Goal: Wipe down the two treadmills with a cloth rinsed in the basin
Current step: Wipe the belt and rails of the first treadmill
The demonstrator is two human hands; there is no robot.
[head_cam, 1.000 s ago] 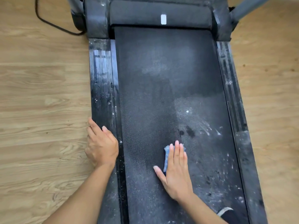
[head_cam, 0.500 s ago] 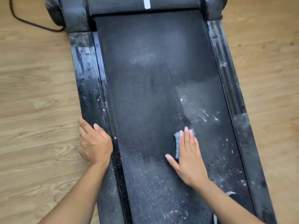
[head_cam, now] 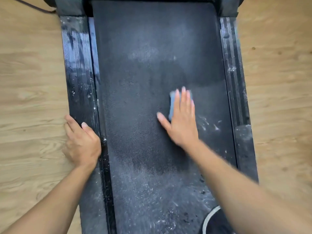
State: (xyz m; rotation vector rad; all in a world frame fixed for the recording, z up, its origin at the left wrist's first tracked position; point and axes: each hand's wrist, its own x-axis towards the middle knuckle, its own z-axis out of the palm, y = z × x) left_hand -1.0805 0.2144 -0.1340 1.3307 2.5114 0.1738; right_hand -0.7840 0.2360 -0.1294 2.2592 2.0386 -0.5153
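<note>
Left hand: it is gripping the outer edge of the treadmill's left side rail, the thumb lying on top of the rail and the fingers curling down over the edge toward the floor.
Right hand: farther in and to the right, it is pressing flat on the treadmill belt, fingers straight and close together, thumb spread out to the left.
Cloth: a small folded blue cloth is lying under the right hand's fingers, right of the belt's middle. Only its left edge and far corners are showing. It is well apart from the left hand.
Near belt: pale dust and dark crumbs are speckling the near end.
Near right corner: a dark, round thing with a light rim is sitting on the belt, partly hidden by the right forearm; what it is cannot be told.
Right of the cloth: white streaks are lying on the belt.
Right side rail: ribbed and dusty.
Far end: the grey motor cover is crossing the top edge.
Far left: a dark cable is trailing over the wooden floor.
</note>
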